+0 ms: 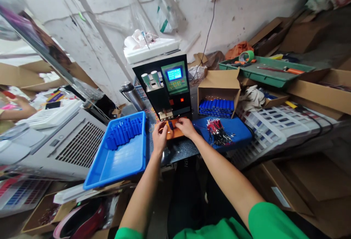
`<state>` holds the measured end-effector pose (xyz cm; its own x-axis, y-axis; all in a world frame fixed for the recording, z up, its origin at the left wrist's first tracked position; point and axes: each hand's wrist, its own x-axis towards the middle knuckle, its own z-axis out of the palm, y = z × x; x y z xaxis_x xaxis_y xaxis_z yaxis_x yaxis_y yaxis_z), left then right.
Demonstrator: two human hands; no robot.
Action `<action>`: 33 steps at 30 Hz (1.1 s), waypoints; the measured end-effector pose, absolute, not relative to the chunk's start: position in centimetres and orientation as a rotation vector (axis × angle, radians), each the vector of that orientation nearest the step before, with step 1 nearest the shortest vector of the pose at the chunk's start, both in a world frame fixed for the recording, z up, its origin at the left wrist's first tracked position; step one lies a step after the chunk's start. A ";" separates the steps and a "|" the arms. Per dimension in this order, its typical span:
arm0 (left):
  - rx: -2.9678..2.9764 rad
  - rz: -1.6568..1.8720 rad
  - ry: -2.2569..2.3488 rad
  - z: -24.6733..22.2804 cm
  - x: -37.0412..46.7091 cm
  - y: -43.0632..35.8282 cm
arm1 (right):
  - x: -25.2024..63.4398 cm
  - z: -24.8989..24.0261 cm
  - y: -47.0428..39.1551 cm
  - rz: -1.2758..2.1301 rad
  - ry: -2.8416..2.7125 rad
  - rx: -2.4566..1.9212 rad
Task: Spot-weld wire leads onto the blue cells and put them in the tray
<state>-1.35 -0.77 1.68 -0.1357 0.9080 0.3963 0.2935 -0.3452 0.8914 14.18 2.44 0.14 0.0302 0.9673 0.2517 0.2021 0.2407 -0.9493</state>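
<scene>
A blue cell [171,125] lies on the orange pad [175,132] under the welder [167,85], between both hands. Left hand [159,136] fingers curl on the pad's edge; right hand [185,126] fingers pinch the cell. A tray [120,158] of cells sits left of the fingers, wires [218,131] right.

I see a dark speckled worktop [181,150] carrying a black spot-welding machine with a green control panel [167,85], with a small orange plate [175,132] directly before it. A blue plastic tray of blue cylindrical cells [120,151] overhangs its left edge. On its right side rest a blue mat with red-and-black wire leads [222,131] and an open cardboard box of blue cells [218,93].
</scene>
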 end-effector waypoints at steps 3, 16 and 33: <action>1.686 1.467 1.468 1.3 -2.3 -2.0 | 14.2 0.4 2.1 0.896 -1.383 -1.166; 1.919 1.107 1.439 0.6 -3.3 -1.0 | 14.6 0.9 1.4 0.967 -1.362 -1.071; 1.862 1.361 1.464 0.9 -1.7 -1.9 | 15.1 0.4 1.3 1.083 -1.426 -0.988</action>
